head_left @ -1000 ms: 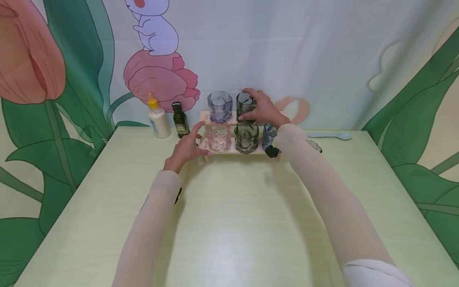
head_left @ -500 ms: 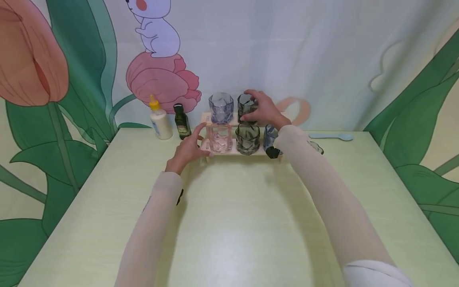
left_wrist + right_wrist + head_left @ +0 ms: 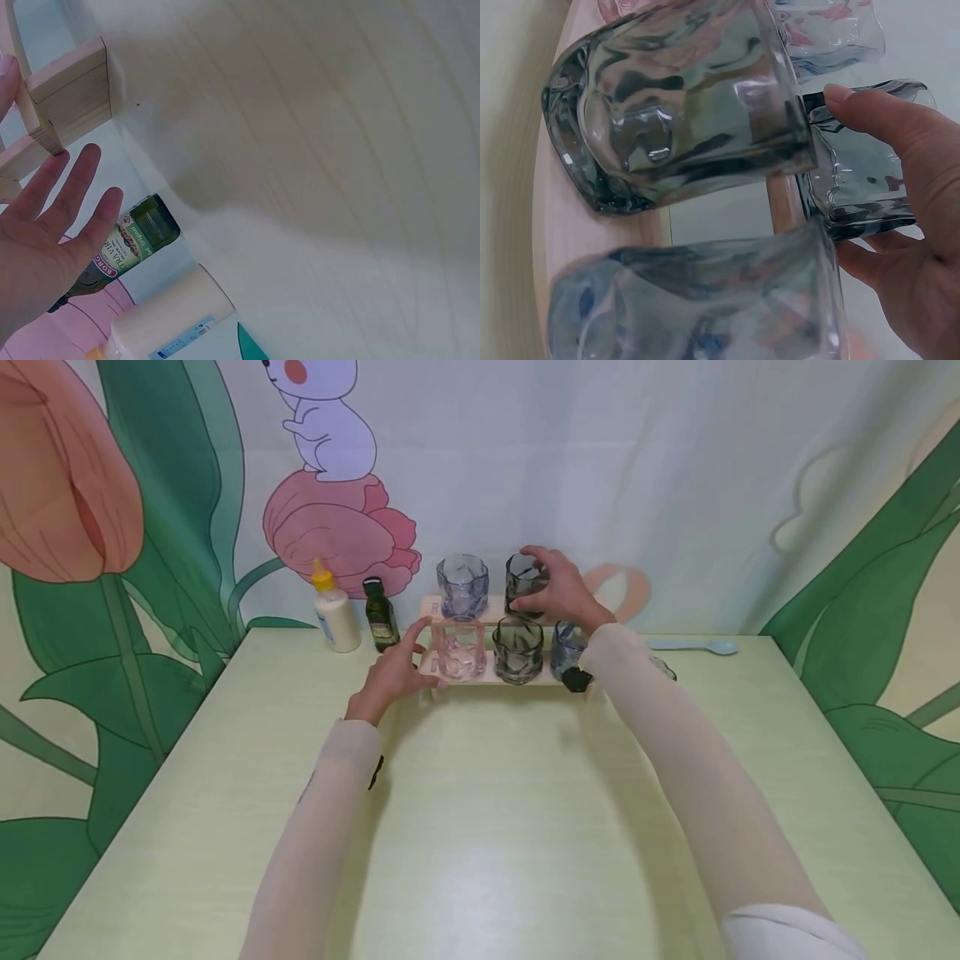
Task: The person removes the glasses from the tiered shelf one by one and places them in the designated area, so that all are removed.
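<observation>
Gripping a dark grey glass (image 3: 520, 581) btwn thumb & fingers, the R hand (image 3: 562, 592) is reaching to the upper tier of a two-tier wooden rack (image 3: 75, 101). The glass is standing upright at that tier, just R of a pale blue-grey glass (image 3: 462, 587); whether its base is touching the wood, can't tell. The L hand (image 3: 388, 677) is being held wide at the rack's L end, its thumb lying by the lower tier's front edge, its index fingertip resting at or close to the upper tier (exact contact unclear).

Lower tier, L to R: a pink-tinted glass (image 3: 461, 650), a smoky green glass (image 3: 517, 650) & a blue glass (image 3: 567, 647) are standing in a row, the last being partly hidden by the R sleeve (image 3: 660, 727).

L of the rack, a dark green bottle (image 3: 381, 617) & a cream bottle (image 3: 337, 620) w/ yellow top are standing near each other on the pale table (image 3: 480, 827). Far R, a light blue spoon (image 3: 697, 646) is lying nr the table's back edge. Behind, a printed curtain (image 3: 600, 460) is hanging.
</observation>
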### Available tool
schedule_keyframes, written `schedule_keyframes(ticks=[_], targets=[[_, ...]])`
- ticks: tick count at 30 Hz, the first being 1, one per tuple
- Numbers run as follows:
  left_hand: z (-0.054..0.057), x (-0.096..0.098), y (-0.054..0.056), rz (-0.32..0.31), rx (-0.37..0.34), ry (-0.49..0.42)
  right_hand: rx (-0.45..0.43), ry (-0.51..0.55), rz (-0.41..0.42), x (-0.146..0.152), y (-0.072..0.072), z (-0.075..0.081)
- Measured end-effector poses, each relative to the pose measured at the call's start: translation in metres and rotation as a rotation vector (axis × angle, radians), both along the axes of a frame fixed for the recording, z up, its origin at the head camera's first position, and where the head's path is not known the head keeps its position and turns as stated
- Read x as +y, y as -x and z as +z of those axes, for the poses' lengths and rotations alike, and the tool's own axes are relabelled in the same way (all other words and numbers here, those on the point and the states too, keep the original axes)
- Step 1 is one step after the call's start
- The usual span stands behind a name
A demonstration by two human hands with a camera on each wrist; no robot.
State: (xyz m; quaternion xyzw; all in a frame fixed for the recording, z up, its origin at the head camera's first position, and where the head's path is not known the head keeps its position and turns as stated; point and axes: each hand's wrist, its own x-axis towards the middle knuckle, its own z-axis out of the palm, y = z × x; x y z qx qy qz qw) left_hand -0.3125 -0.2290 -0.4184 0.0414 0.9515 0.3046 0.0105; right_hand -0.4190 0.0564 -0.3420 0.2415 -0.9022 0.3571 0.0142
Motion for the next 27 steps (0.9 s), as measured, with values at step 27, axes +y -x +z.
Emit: schedule_keyframes(ticks=[27], targets=[[-0.001,-0.002,0.002,-0.002,-0.003,0.009,0.051,-0.005,-0.038,0.057,-0.006,0.022]])
